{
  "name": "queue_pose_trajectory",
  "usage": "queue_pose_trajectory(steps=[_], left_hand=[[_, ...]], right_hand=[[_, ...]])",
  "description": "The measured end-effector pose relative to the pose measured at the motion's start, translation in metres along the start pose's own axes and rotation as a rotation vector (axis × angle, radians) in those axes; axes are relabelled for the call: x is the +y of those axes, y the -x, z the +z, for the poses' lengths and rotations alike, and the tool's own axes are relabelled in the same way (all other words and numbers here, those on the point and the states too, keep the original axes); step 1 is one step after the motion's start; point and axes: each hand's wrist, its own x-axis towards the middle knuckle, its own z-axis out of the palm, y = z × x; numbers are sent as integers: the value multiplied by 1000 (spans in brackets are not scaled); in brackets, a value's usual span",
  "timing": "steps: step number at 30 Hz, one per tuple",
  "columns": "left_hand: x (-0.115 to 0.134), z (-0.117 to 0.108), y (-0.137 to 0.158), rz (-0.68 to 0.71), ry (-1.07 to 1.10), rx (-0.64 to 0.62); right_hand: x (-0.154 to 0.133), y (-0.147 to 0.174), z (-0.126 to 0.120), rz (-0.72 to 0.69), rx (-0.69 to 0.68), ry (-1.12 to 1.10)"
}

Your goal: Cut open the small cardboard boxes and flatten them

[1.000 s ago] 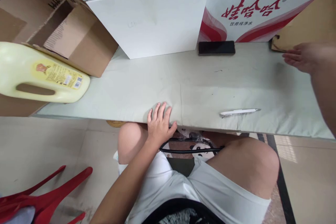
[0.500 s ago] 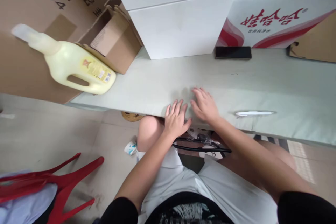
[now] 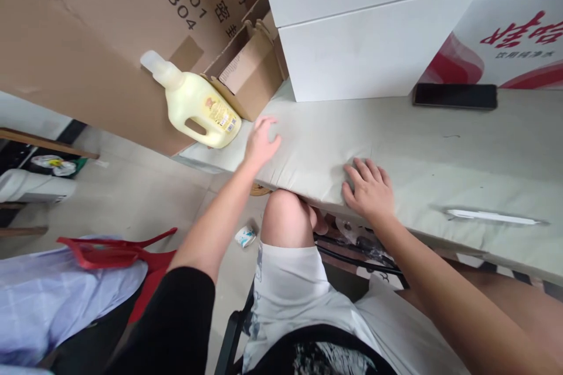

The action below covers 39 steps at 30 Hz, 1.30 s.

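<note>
My left hand (image 3: 263, 142) is stretched out above the pale covered table (image 3: 308, 146), its fingers apart and nothing in it. Close to its left stands a pale yellow detergent bottle (image 3: 199, 106) with a translucent cap and a moulded handle; hand and bottle do not touch. My right hand (image 3: 370, 190) rests with its fingers spread on the table near the front edge, holding nothing. A white pen (image 3: 492, 217) lies to the right of that hand. Further back, a black phone (image 3: 455, 96) lies against a printed carton.
White boxes (image 3: 365, 47) and a red-and-white carton (image 3: 519, 47) line the back. A small open cardboard box (image 3: 253, 73) stands behind the bottle, beside a large brown carton (image 3: 109, 41). Below left are a red chair (image 3: 152, 269) with cloth on it and a paper cup (image 3: 245, 237) on the floor.
My left hand has moved left, away from my right hand and toward the bottle. My right hand stays on the table. The view has turned to the left.
</note>
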Motion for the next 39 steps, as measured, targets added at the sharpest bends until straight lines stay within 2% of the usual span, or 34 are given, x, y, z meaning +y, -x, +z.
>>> queue_pose_trajectory(steps=[3, 6, 9, 12, 17, 21, 27, 34, 37, 39], left_hand=[[-18, -41, -54, 38, -293, 111], [-35, -73, -96, 11, -399, 181], [-39, -85, -116, -83, -465, 150], [-29, -81, -117, -67, -476, 125], [12, -64, -98, -28, -546, 79], [57, -63, -76, 6, -685, 72], [108, -65, -22, 141, -697, 23], [166, -41, 58, 409, -589, -255], [179, -31, 74, 482, -473, -315], [177, -26, 75, 497, -394, -313]], right_hand=[[1, 0, 2, -8, 21, -5], [1, 0, 4, -12, 17, -16], [1, 0, 4, 1, 10, -26], [0, 0, 4, -2, 24, -23], [0, 0, 2, -14, 19, 0], [1, 0, 1, -3, 7, 0], [0, 0, 1, -4, 27, -27], [2, -1, -1, -4, 7, -17], [6, 0, 1, -7, -26, -34], [9, -1, 3, 5, -35, -59]])
